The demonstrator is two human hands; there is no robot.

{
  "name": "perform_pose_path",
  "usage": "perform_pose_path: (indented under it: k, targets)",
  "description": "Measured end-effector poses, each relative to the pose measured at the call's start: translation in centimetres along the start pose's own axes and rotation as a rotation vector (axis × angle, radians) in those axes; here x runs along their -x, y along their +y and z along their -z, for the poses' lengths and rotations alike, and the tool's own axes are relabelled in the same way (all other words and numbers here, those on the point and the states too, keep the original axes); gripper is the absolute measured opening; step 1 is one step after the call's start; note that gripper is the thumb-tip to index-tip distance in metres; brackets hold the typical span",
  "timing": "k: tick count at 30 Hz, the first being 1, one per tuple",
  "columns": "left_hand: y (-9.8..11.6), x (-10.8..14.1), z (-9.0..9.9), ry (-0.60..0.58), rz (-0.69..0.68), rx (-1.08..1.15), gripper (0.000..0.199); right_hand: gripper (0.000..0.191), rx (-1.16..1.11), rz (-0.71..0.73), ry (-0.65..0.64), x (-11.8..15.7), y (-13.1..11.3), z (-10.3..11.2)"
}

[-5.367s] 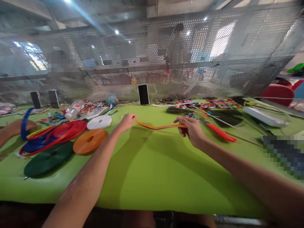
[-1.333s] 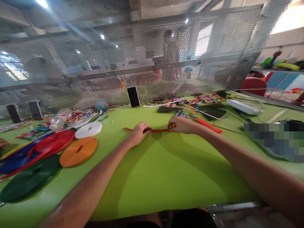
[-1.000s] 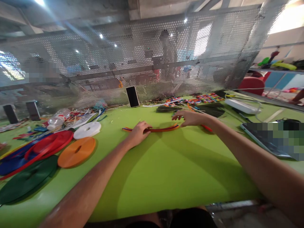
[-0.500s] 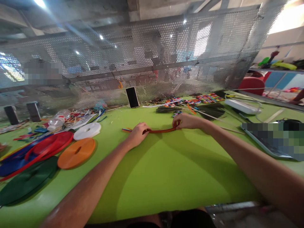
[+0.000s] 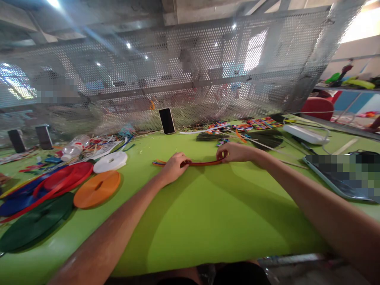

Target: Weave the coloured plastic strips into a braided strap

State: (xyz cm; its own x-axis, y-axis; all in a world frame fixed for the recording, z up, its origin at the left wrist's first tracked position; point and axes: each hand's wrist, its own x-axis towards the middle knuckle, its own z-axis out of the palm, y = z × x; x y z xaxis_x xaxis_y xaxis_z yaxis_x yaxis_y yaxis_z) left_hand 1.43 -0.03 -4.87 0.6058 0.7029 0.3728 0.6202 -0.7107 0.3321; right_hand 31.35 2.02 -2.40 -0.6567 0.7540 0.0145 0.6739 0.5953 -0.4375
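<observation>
A thin bundle of coloured strips [image 5: 203, 163], red-orange on the side that shows, stretches between my two hands just over the green table [image 5: 190, 217]. My left hand [image 5: 175, 166] is closed around its left part, and loose ends in orange, blue and other colours [image 5: 158, 162] stick out beyond that hand. At the other end my right hand [image 5: 227, 152] pinches the bundle between thumb and fingers. The strips sag slightly in the middle. Whether the bundle touches the table, I cannot tell.
Rolls of flat strip lie at left: white [image 5: 110, 162], orange [image 5: 97, 189], dark green [image 5: 37, 221], red [image 5: 68, 178]. A phone [image 5: 167, 120] leans upright near the perforated metal screen [image 5: 190, 71]. Woven pieces [image 5: 264, 123], a power strip [image 5: 305, 134] and a tablet [image 5: 335, 178] are at right.
Both hands keep their hold on the strips and have barely moved. The whole view has shifted slightly.
</observation>
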Motion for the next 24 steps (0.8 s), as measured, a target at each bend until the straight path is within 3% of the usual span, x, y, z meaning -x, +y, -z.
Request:
perform_pose_path:
  k: [8, 14, 16, 21, 24]
  targets:
    - [0.1, 0.0, 0.0, -0.010, -0.010, -0.014, 0.017, 0.041, 0.021, 0.029, 0.007, 0.1, -0.3, 0.0]
    - [0.6, 0.1, 0.4, 0.059, -0.065, -0.029, 0.022, 0.058, 0.027, 0.045, 0.069, 0.4, -0.4, 0.6]
    - [0.9, 0.0, 0.6, 0.118, -0.086, -0.031, 0.025, 0.061, 0.050, 0.009, 0.188, 0.4, -0.3, 0.8]
    - [1.5, -0.1, 1.6, 0.342, -0.049, -0.007, 0.048, 0.049, 0.051, -0.063, 0.635, 0.0, -0.9, 0.9]
    - [1.5, -0.1, 1.9, 0.392, 0.001, 0.048, 0.049, 0.045, -0.010, -0.005, 0.717, -0.1, -1.6, 0.5]
